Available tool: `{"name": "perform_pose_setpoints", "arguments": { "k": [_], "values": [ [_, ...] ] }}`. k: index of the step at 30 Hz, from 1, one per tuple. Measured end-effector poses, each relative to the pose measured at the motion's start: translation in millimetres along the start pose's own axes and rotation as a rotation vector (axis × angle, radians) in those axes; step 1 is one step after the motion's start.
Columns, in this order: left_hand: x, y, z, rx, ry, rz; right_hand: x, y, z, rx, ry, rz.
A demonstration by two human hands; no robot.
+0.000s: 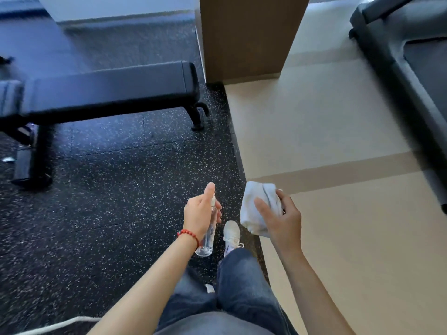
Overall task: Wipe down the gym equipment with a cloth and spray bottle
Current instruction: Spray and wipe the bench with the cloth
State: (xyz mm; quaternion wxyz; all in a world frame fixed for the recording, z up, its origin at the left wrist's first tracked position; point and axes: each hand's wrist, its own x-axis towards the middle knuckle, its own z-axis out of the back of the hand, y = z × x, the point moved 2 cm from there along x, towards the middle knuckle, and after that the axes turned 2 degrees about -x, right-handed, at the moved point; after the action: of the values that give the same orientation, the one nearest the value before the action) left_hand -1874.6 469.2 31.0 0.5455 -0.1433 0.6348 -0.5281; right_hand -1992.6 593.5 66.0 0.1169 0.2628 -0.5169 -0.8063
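Note:
My left hand (199, 212) grips a clear spray bottle (208, 235) upright, with the index finger raised over its white nozzle. My right hand (281, 220) holds a bunched white cloth (256, 206) at about the same height, a little to the right of the bottle. A black padded weight bench (108, 85) stands at the upper left on the speckled rubber floor, well ahead of both hands. The edge of a dark treadmill (411, 56) runs down the right side.
A brown pillar (244, 37) rises at top centre where the black rubber floor (108, 189) meets the beige floor (326, 117). My jeans and a white shoe (231, 232) show below the hands. A white cord (55, 325) lies at the bottom left.

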Motion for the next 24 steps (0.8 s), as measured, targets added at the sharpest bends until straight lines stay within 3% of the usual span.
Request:
{"name": "perform_pose_setpoints", "arguments": {
  "k": [11, 18, 24],
  "values": [
    [107, -85, 26, -0.162, -0.261, 0.057, 132, 81, -64, -0.047, 0.172, 0.081],
    [209, -132, 68, -0.228, -0.269, 0.06, 205, 125, -146, -0.078, 0.211, 0.111],
    [291, -184, 111, -0.145, -0.249, 0.001, 258, 173, -223, -0.06, 0.2, 0.105]
  ]
}}
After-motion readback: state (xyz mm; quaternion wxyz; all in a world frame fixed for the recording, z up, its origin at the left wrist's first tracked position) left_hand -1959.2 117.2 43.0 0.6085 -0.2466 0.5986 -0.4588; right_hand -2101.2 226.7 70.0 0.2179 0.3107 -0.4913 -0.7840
